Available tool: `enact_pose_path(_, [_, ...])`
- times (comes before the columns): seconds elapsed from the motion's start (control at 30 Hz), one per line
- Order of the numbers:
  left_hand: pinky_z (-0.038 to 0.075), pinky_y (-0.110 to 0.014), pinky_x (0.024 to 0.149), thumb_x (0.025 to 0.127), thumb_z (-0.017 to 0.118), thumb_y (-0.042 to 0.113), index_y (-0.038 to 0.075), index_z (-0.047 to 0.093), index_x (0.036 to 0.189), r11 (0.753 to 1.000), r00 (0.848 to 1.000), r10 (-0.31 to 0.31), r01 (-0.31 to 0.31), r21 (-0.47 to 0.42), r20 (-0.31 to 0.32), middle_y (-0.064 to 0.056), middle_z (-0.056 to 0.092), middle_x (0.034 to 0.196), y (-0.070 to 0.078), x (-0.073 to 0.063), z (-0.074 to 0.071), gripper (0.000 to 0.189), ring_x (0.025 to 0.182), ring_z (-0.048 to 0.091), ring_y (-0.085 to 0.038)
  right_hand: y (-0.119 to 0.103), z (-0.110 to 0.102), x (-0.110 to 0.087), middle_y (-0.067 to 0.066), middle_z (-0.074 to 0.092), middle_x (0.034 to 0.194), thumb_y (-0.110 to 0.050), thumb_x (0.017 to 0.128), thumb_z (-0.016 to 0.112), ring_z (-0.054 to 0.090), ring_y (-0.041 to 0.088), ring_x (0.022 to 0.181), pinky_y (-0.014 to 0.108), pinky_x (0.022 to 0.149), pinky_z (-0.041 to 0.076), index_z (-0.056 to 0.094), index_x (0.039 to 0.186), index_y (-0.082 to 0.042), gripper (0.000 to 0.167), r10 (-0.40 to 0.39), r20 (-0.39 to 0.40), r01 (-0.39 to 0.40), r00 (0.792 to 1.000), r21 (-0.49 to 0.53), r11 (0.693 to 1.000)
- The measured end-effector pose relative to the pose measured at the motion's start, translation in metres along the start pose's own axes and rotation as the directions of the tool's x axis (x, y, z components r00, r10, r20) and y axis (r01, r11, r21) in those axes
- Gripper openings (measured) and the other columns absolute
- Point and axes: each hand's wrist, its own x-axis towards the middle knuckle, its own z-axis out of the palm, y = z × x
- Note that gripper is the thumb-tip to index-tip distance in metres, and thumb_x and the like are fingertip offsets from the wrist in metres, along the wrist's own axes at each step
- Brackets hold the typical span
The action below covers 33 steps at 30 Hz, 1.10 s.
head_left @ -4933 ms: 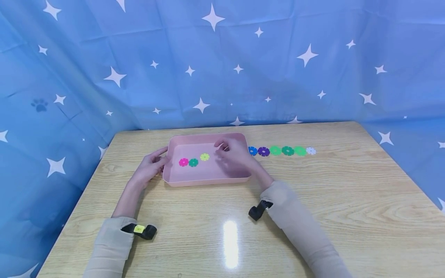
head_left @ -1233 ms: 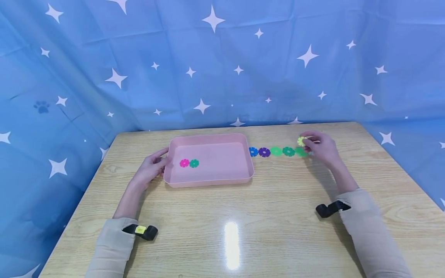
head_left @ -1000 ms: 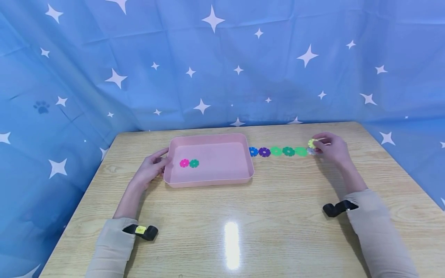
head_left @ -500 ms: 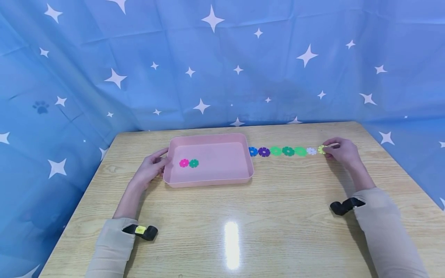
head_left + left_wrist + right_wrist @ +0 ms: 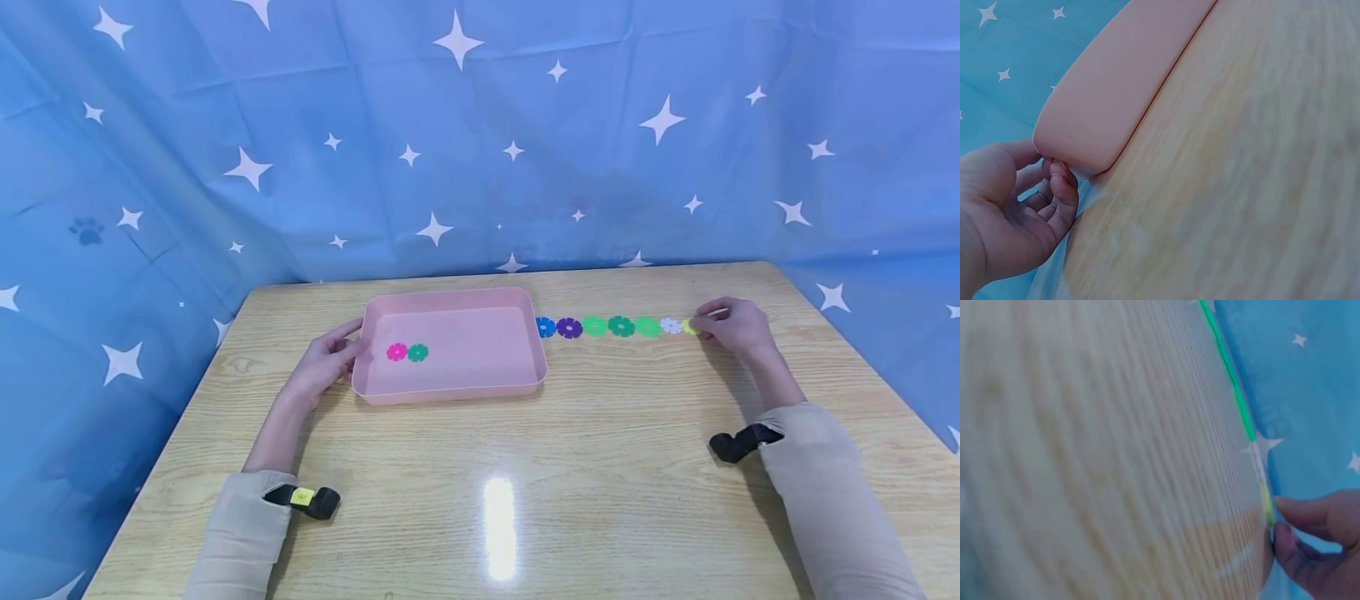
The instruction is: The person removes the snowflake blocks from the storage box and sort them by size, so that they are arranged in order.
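At the left end of the pink tray (image 5: 480,350), my left hand (image 5: 324,360) grips the wall, thumb over the rim and fingers curled outside it. In the left wrist view the left hand (image 5: 1016,206) holds the tray's (image 5: 1104,87) corner. My right hand (image 5: 738,325) pinches a yellow interlocking disc (image 5: 688,327), partly hidden by the fingertips, at the right end of a row. Just left of it lies a white interlocking disc (image 5: 671,326). The right wrist view shows the right hand's thumb and finger at the yellow disc (image 5: 1267,506), edge-on at the tabletop.
Leftward from the white one run a light green disc (image 5: 647,327), a dark green disc (image 5: 621,326) and several more, up to the tray's right wall. Inside the tray lie a pink disc (image 5: 397,352) and a green disc (image 5: 417,352). A starred blue curtain (image 5: 480,150) hangs behind the table.
My right hand has carried the yellow disc from the tray to the row's right end, then slid it slightly left against the white disc. The left hand has stayed on the tray.
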Motion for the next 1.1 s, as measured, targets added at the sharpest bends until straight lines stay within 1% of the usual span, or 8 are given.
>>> enact_pose_path(0.17, [0.053,-0.02,0.066,0.105,0.058,0.019,0.009,0.036,0.157,1.0,1.0,0.006,-0.006,0.0,0.003,-0.01,0.054,0.102,-0.001,0.001,0.0,0.058,0.075,0.057,-0.01,-0.007,0.0,-0.003,0.026,0.064,0.102,-0.019,0.101,0.062,0.065,0.015,0.073,0.028,0.063,0.057,0.055,0.125,0.013,0.041,-0.012,-0.013,0.012,1.0,-0.01,1.0])
enact_pose_path(0.3, [0.052,-0.02,0.065,0.105,0.058,0.019,0.009,0.036,0.157,1.0,1.0,0.009,-0.009,-0.001,-0.001,-0.011,0.055,0.102,-0.001,0.001,-0.001,0.057,0.074,0.057,-0.01,-0.02,0.004,-0.004,0.03,0.064,0.106,-0.023,0.102,0.06,0.067,0.02,0.075,0.028,0.062,0.055,0.056,0.127,0.011,0.043,-0.055,-0.025,0.054,0.998,-0.018,0.998])
enact_pose_path(0.5, [0.053,-0.02,0.065,0.105,0.057,0.019,0.009,0.035,0.158,1.0,1.0,0.001,-0.001,-0.002,0.0,-0.011,0.055,0.104,-0.002,0.001,-0.001,0.058,0.074,0.057,-0.01,-0.048,0.017,-0.001,0.028,0.064,0.106,-0.024,0.101,0.062,0.067,0.028,0.077,0.029,0.06,0.052,0.059,0.126,0.009,0.041,-0.14,-0.03,0.14,0.99,-0.003,0.99])
enact_pose_path(0.67, [0.053,-0.021,0.066,0.105,0.058,0.018,0.009,0.035,0.158,1.0,1.0,0.004,-0.004,-0.009,0.005,-0.012,0.055,0.104,-0.003,0.001,0.0,0.058,0.075,0.058,-0.011,-0.077,0.034,-0.001,0.025,0.063,0.105,-0.022,0.101,0.063,0.066,0.035,0.085,0.032,0.065,0.055,0.059,0.126,0.007,0.038,-0.193,0.001,0.193,0.981,0.013,0.981])
enact_pose_path(0.87, [0.053,-0.021,0.067,0.104,0.059,0.02,0.009,0.036,0.158,1.0,1.0,0.003,-0.003,-0.004,0.003,-0.012,0.055,0.106,-0.003,0.002,-0.001,0.059,0.076,0.058,-0.011,-0.11,0.058,0.0,0.021,0.065,0.101,-0.019,0.1,0.066,0.066,0.032,0.091,0.038,0.073,0.059,0.061,0.123,0.006,0.034,-0.275,0.044,0.273,0.96,0.052,0.961])
enact_pose_path(1.0, [0.053,-0.021,0.066,0.104,0.058,0.02,0.01,0.036,0.158,1.0,1.0,0.005,-0.005,-0.003,0.004,-0.012,0.055,0.105,-0.003,0.002,-0.001,0.059,0.075,0.057,-0.01,-0.131,0.074,-0.001,0.019,0.066,0.099,-0.018,0.1,0.066,0.068,0.035,0.09,0.04,0.072,0.059,0.062,0.123,0.004,0.032,-0.324,0.062,0.321,0.944,0.061,0.945])
enact_pose_path(1.1, [0.052,-0.02,0.066,0.105,0.058,0.019,0.009,0.036,0.157,1.0,1.0,0.006,-0.006,-0.006,0.004,-0.011,0.055,0.104,-0.002,0.001,-0.002,0.058,0.075,0.056,-0.01,-0.147,0.086,-0.003,0.018,0.066,0.097,-0.016,0.1,0.065,0.068,0.036,0.089,0.043,0.072,0.058,0.062,0.122,0.004,0.03,-0.353,0.078,0.346,0.932,0.091,0.934])
